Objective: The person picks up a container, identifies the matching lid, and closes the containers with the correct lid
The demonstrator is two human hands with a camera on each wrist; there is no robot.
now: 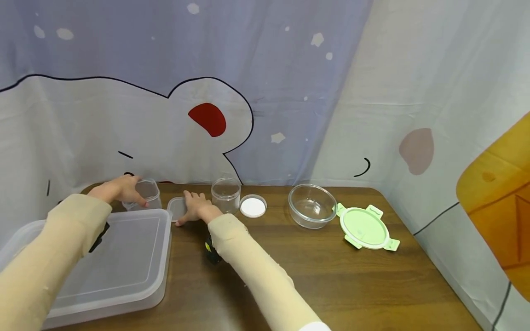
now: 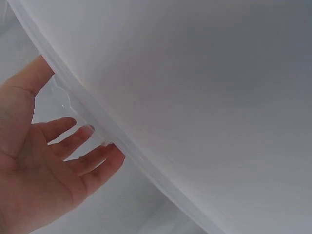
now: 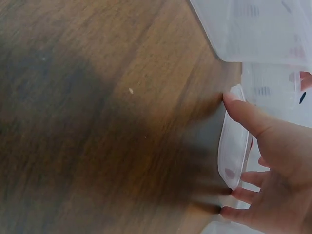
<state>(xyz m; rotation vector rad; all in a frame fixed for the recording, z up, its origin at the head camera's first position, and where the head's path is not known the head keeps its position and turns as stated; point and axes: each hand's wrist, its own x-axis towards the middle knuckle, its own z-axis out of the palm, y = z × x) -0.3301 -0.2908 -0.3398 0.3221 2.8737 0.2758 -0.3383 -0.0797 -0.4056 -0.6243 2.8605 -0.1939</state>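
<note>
Head view: the left hand (image 1: 118, 189) has its fingers apart and loosely curved about a cup (image 1: 151, 191), clear and squarish with rounded corners; whether they press its wall I cannot tell. The right hand (image 1: 198, 208) spreads its fingers, fairly straight, across a clear lid (image 1: 175, 209), a thin, smooth piece with rounded corners; the right wrist view shows thumb and fingertips touching its edges, beside the wood-grained bench (image 1: 352, 285).

Just on the near side of the left fingers sits a box (image 1: 128, 248) of cloudy plastic, broad and flat-topped with a raised rim. Just to the right of the right fingers stands a jar (image 1: 225, 195), a clear cylinder, with a round white disc (image 1: 253, 207) in a pale rim beside it. Farther right of those fingers come a round, clear bowl (image 1: 312, 207) and, touching or overlapping its edge, a pale green cover (image 1: 364, 226) with flat tabs.
</note>
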